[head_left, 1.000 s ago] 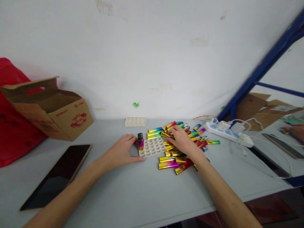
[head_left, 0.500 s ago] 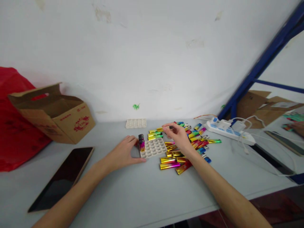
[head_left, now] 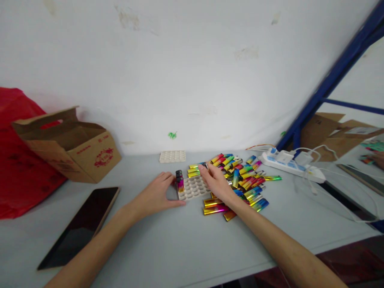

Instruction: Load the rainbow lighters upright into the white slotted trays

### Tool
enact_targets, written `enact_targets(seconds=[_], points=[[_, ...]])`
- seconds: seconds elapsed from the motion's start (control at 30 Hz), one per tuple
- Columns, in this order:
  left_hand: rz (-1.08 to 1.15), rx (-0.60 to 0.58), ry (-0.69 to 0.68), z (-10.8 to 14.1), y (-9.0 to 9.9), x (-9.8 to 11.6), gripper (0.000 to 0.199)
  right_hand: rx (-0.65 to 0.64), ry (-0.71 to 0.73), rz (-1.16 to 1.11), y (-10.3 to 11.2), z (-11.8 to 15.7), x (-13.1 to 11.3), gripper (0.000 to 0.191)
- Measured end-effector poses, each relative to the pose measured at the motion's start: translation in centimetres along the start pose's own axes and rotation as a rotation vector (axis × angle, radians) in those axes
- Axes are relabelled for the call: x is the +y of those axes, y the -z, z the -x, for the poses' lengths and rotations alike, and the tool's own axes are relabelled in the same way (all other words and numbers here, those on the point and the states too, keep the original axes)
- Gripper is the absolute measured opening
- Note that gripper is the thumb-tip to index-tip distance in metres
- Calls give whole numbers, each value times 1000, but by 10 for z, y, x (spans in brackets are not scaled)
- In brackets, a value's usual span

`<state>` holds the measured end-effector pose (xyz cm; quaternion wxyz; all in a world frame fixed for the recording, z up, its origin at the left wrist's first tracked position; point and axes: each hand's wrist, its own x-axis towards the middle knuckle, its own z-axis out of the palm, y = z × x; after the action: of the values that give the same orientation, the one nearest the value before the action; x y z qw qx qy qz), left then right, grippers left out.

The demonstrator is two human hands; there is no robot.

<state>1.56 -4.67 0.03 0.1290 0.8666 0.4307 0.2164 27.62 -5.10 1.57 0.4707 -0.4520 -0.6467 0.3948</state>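
Observation:
My left hand (head_left: 157, 193) spans the left end of a white pitted tray (head_left: 192, 188), fingers at its far corner and thumb stretched along the near edge. Several lighters (head_left: 180, 184), black-topped with purple and gold bodies, stand upright in the tray's left column. My right hand (head_left: 215, 180) is closed in a pinch over the tray's right side. A small dark-topped lighter (head_left: 205, 164) shows at its fingertips, its body mostly hidden. Beside and partly under that hand lies a loose heap of shiny multicoloured lighters (head_left: 248, 184).
A second pitted tray (head_left: 172, 156) lies by the wall. At left are an open cardboard box (head_left: 90, 156), a red bag (head_left: 24, 176) and a dark tablet (head_left: 79, 228). A power strip (head_left: 291, 166) with cables stands right. Another person's hand (head_left: 378, 159) shows at the far right edge.
My right hand has moved left from above the heap to over the tray's right side, carrying the lighter. My left hand stays at the tray's left end.

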Motion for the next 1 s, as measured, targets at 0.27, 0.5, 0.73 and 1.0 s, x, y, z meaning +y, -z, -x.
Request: enact_targets(seconds=[0.27,0.5,0.73,1.0], points=[[-8,-10,6,0,1,2,62,84,43,253,-1,8,-7,57],[-20,-18,9,0,2,2,61,70,116,323,-1,10,-7,46],[-3,-13,14,1,0,1,61,31,229,390,-1,13,-11,34],[-11,-14,-9,1,1,3,62,-163,314,489,-6,16,-5,46]])
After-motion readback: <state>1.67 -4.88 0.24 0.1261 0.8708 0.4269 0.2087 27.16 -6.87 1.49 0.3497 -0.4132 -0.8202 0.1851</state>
